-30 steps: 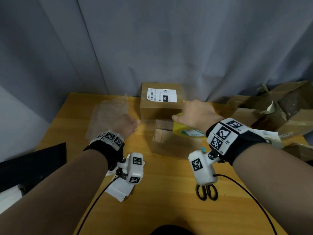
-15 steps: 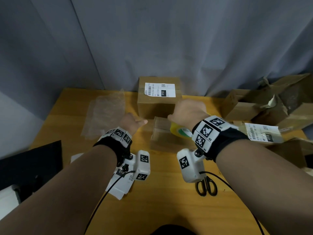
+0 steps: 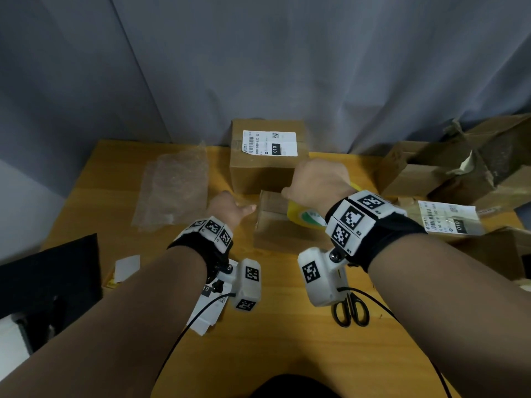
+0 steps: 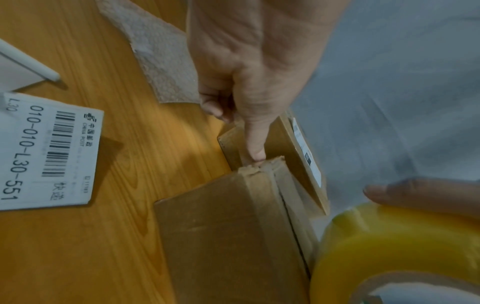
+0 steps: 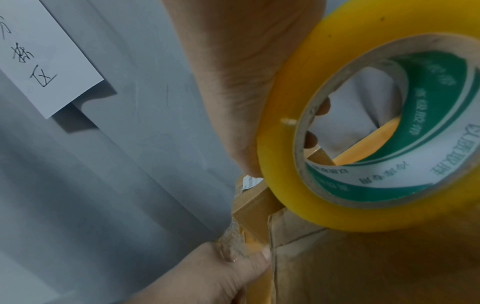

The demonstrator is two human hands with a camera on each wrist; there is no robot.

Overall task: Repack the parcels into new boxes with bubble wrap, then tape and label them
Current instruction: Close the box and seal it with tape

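At the far left of the wooden table (image 3: 287, 354) lies a black object (image 3: 48, 280) that the view does not let you identify, with a small white card (image 3: 128, 267) just beside it. Behind that, a crumpled sheet of bubble wrap (image 3: 175, 188) lies flat on the table top, apart from the boxes. Nearer to you, loose shipping labels (image 3: 207, 314) rest under your left wrist; the left wrist view shows one printed 010-010-L30-551.

Your left hand (image 3: 230, 208) reaches to the left end of the small cardboard box (image 3: 275, 225) in the middle of the table. Its thumb is stretched out and its tip presses on the box's end edge where the tape begins, while the other fingers are curled in against the palm.

Just behind the small box stands a bigger sealed box (image 3: 267, 159) with a white label on top.

Your right hand (image 3: 319, 179) grasps the yellow tape roll (image 3: 304, 218) from above, fingers curled over its rim and into the core, and the roll sits over the right part of the small box. Whether the roll touches the lid is hard to tell from here.

Black scissors (image 3: 352, 310) lie near your right wrist. At the right, torn old boxes (image 3: 459, 170) are piled, with a labelled parcel (image 3: 448, 221) in front of them.
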